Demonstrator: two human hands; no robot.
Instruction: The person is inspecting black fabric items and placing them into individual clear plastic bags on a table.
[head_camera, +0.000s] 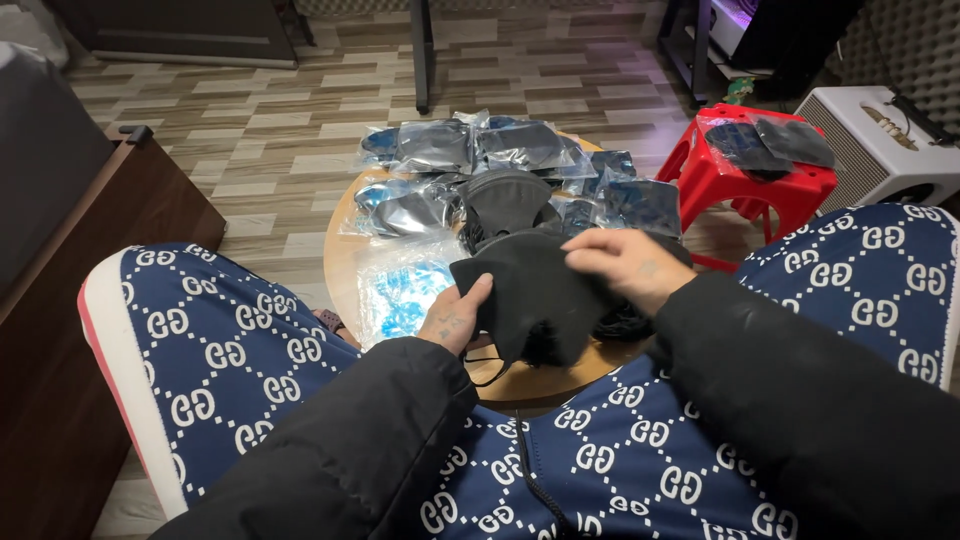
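A person sits with both knees apart over a small round wooden tabletop (340, 262), looking down at the hands. The left hand (455, 318) pinches the lower left edge of a black face mask (530, 295), thumb on top and fingers curled beneath. The right hand (628, 265) grips the same mask along its upper right edge, fingers bent over the fabric. The mask is held between the two hands just above the near side of the tabletop, with a thin ear loop (485, 372) hanging below it.

Behind the mask, a stack of loose black masks (505, 200) lies in the middle of the tabletop. Around it sit clear plastic bags holding dark masks (435, 145), spread over the far half. A flat empty-looking clear bag with blue print (400, 295) lies just beside the left hand.

To the right stands a red plastic stool (720, 180) with more bagged masks (775, 142) on its seat, near a white speaker box (880, 145). The floor (270, 140) is striped wood-look planking.
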